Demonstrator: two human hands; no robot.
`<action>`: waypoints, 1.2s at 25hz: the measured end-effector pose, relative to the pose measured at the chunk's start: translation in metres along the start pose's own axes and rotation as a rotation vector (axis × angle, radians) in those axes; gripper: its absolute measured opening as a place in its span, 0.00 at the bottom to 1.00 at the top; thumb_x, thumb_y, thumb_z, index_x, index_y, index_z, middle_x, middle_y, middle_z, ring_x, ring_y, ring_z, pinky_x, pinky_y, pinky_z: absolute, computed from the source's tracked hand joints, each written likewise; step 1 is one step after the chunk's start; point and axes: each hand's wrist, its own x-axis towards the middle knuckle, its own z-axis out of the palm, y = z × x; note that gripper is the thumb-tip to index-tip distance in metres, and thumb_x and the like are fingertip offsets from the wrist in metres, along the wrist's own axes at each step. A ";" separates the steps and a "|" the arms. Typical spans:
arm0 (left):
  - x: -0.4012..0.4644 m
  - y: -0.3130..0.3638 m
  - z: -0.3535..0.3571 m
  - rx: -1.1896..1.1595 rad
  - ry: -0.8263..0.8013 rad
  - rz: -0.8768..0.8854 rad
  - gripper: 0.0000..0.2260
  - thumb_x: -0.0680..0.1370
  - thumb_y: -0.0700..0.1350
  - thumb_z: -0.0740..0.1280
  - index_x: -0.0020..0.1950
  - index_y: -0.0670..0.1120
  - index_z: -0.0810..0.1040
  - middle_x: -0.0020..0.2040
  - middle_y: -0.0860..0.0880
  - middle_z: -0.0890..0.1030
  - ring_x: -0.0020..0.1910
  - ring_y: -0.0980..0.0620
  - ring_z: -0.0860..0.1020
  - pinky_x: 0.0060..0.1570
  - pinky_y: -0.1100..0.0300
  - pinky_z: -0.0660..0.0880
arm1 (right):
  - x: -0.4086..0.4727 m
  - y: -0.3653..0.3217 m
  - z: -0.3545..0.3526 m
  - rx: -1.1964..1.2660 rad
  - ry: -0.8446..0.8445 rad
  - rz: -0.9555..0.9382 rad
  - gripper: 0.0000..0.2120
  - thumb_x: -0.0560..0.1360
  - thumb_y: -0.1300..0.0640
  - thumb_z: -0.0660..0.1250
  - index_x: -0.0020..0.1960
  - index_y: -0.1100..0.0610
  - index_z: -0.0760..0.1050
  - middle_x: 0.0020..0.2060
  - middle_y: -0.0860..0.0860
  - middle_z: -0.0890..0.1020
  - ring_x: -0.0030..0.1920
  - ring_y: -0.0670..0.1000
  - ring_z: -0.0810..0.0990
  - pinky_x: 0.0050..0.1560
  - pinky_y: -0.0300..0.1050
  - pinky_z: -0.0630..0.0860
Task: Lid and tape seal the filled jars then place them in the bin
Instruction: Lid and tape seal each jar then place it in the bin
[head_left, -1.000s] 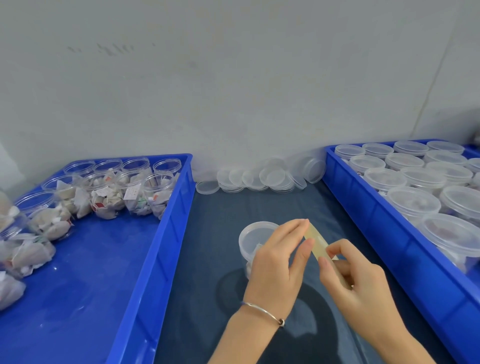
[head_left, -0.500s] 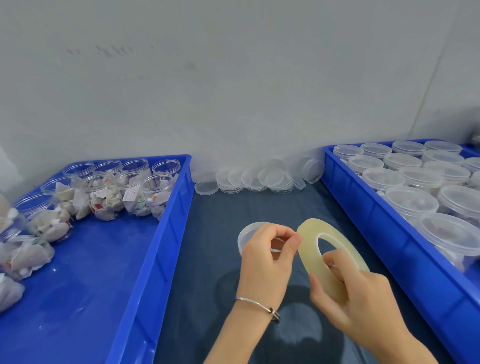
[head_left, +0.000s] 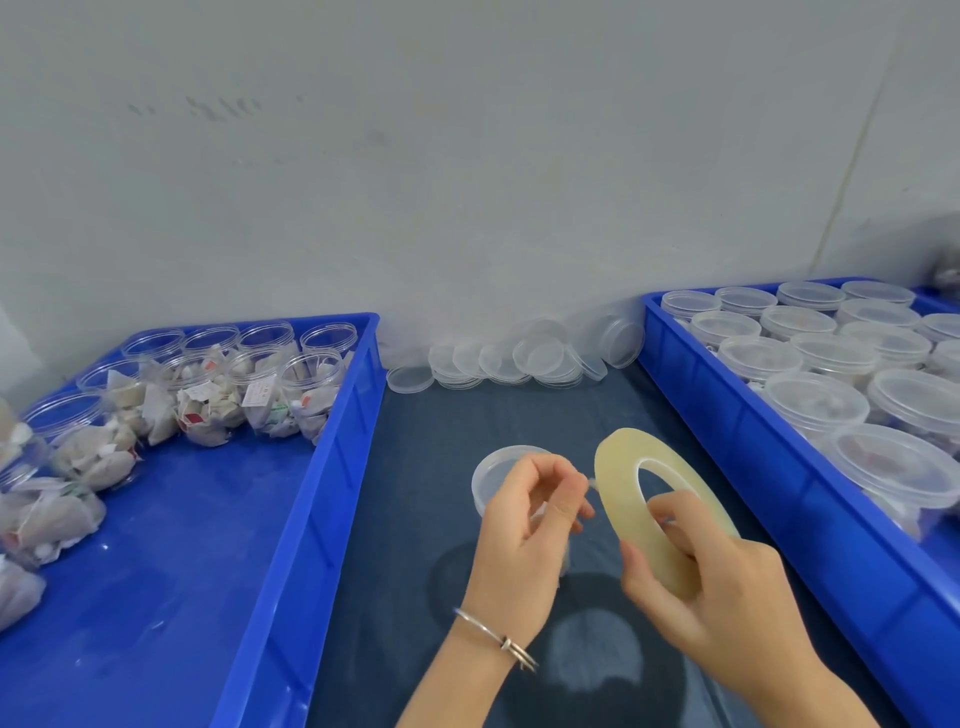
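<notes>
A lidded clear jar (head_left: 498, 467) stands on the dark mat between the two bins, partly hidden behind my left hand (head_left: 524, 530). My right hand (head_left: 711, 582) grips a thin, pale yellow tape roll (head_left: 623, 499), fingers through its hole, tilted toward the jar. My left hand's thumb and fingers pinch the loose tape end at the roll's left edge, just above the jar. The left blue bin (head_left: 322, 467) holds several open filled jars (head_left: 311, 384). The right blue bin (head_left: 727, 415) holds several lidded jars (head_left: 815, 400).
Several loose clear lids (head_left: 519, 358) lie piled on the mat along the wall between the bins. The grey wall rises right behind them. A metal bracelet sits on my left wrist.
The tape roll has turned from edge-on to showing its flat face. My left fingers have curled into a pinch at its edge, and both hands sit slightly lower.
</notes>
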 end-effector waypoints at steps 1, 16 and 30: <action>-0.001 -0.001 -0.002 -0.022 -0.001 0.001 0.10 0.74 0.50 0.69 0.50 0.46 0.75 0.44 0.56 0.79 0.42 0.58 0.77 0.44 0.65 0.74 | 0.000 0.000 -0.001 0.021 0.001 0.018 0.17 0.69 0.44 0.60 0.39 0.59 0.74 0.24 0.39 0.66 0.20 0.48 0.65 0.18 0.43 0.65; 0.017 0.026 -0.018 0.423 0.190 0.514 0.03 0.71 0.38 0.71 0.38 0.45 0.80 0.37 0.56 0.79 0.39 0.56 0.78 0.40 0.63 0.75 | 0.011 0.009 -0.010 0.112 -0.163 0.048 0.27 0.73 0.36 0.49 0.70 0.30 0.46 0.37 0.41 0.76 0.32 0.43 0.75 0.32 0.37 0.68; -0.037 -0.094 -0.037 -0.162 0.603 0.027 0.02 0.65 0.41 0.72 0.36 0.46 0.84 0.55 0.53 0.83 0.57 0.54 0.80 0.54 0.62 0.77 | 0.016 0.017 0.018 -0.601 -0.223 -0.191 0.24 0.76 0.43 0.52 0.70 0.45 0.68 0.20 0.48 0.61 0.19 0.48 0.52 0.23 0.35 0.45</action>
